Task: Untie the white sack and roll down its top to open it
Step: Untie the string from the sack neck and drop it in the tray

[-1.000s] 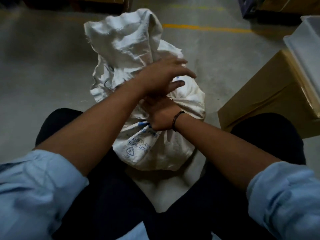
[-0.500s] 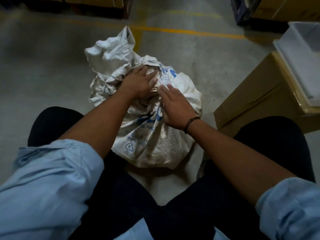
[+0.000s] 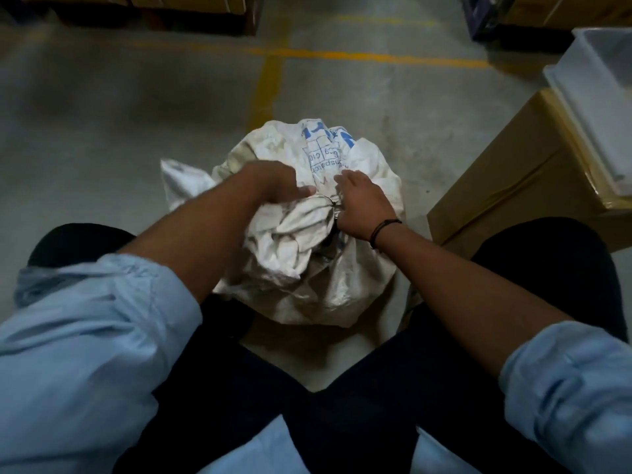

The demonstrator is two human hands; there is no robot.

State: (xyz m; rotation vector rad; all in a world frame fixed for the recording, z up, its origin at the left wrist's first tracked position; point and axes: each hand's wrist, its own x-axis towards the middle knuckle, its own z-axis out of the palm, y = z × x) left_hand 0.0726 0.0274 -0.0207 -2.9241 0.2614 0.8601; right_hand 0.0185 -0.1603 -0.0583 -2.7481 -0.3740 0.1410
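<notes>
The sack is being clutched by the left hand, and the tie is risking being yanked tighter by the right hand, its fingers' hold untellable.

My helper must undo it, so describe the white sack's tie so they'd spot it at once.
On the concrete floor, the white sack stands left of a cardboard box. The tie sits at its bunched neck, between the left hand and right hand: a thin dark cord on pale fabric.

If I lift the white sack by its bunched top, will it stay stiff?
Probably floppy: the white sack is creased and crumpled where the left hand grips its top. Its wide slump on the floor suggests weighty contents; unlikely to roll.
</notes>
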